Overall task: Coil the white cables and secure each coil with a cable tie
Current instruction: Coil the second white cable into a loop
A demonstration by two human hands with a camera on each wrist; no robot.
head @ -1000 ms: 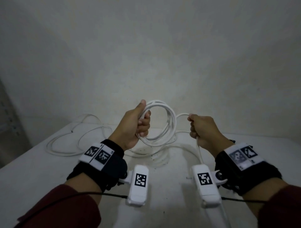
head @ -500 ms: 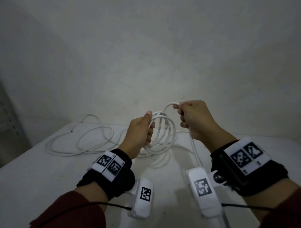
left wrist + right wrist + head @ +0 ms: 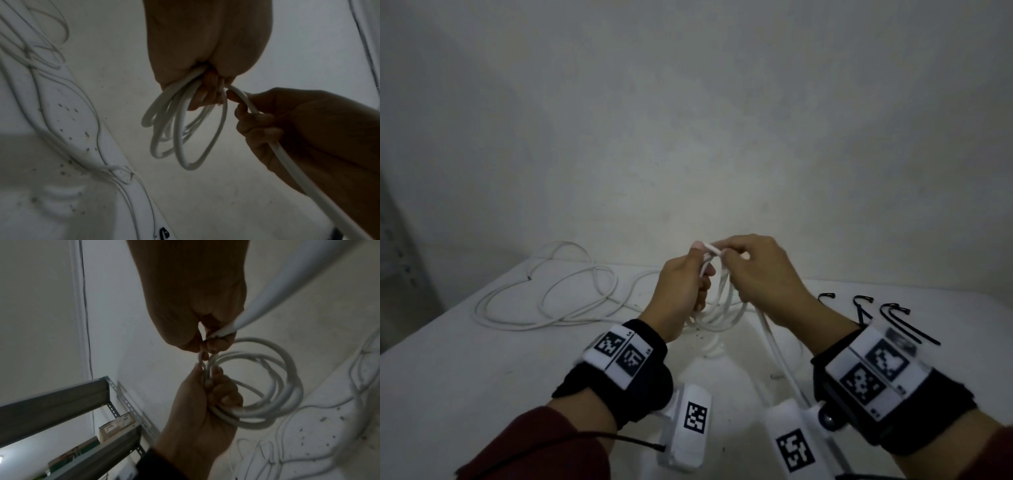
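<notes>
Since the earlier frame, right hand (image 3: 760, 274) has crossed to meet left hand (image 3: 681, 291) at the coil (image 3: 722, 308) top. Head view: ties (image 3: 893, 318) on table at 3 o'clock. Left wrist: left fingers clamp the hanging loops (image 3: 180, 129). Right wrist: right fingertips pinch the cable (image 3: 222, 331) at 12 o'clock; lay each turn flush, equal in size.
</notes>
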